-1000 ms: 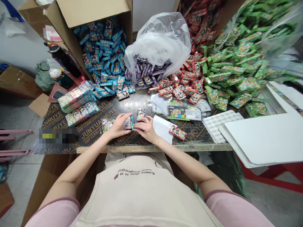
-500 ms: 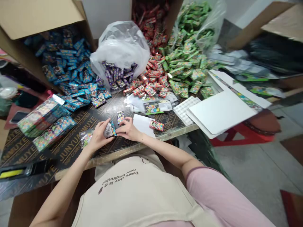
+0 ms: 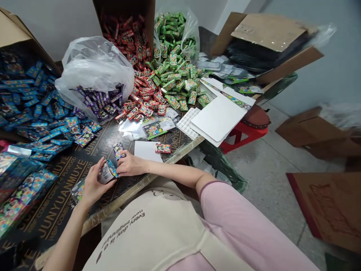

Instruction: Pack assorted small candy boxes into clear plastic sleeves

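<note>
1. Materials first: on my feed the work surface is a black printed plywood board, glossy and lettered in gold. Along its far side lie crinkly foil candy packs, heaped in a blue pile and a red pile, with a green pile behind. Purple packs spill from a thin, translucent plastic bag at the board's far edge.
2. The left hand is cupped and narrow, holding a small foil pack with a blue edge, tilted above the board. A clear-wrapped packet lies on the board beneath that hand.
3. The right hand reaches in from a pink sleeve, fingers together, tips against the pack's blue edge – whether it grips, I cannot tell. Another upright-looking pack sits on the board just beyond those fingers.
4. Compared with the earlier frame, my view has swung, so the board now runs toward the lower left – yet both hands remain on the same pack.
</note>
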The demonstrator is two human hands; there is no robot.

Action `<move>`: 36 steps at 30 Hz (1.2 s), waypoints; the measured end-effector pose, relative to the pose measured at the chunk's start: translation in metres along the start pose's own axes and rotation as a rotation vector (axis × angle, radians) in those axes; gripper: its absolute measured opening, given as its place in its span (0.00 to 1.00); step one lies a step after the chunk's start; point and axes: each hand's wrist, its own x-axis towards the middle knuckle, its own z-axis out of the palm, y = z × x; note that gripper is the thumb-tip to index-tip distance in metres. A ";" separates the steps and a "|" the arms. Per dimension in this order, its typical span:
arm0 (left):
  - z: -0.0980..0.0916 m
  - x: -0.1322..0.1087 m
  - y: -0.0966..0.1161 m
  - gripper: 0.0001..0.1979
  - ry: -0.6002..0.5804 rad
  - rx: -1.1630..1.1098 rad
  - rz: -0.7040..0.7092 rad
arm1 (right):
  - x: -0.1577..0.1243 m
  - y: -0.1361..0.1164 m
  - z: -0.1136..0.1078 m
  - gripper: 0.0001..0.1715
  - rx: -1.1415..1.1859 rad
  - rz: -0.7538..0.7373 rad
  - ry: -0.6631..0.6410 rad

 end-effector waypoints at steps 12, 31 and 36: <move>0.000 -0.005 0.010 0.46 -0.007 -0.035 -0.002 | -0.002 -0.002 0.035 0.12 0.188 0.011 0.260; 0.004 -0.013 -0.029 0.51 -0.161 0.302 -0.212 | 0.023 0.038 0.028 0.18 0.399 0.349 0.353; 0.003 -0.017 -0.018 0.54 0.071 0.177 -0.080 | 0.040 0.000 0.046 0.31 1.155 0.661 0.337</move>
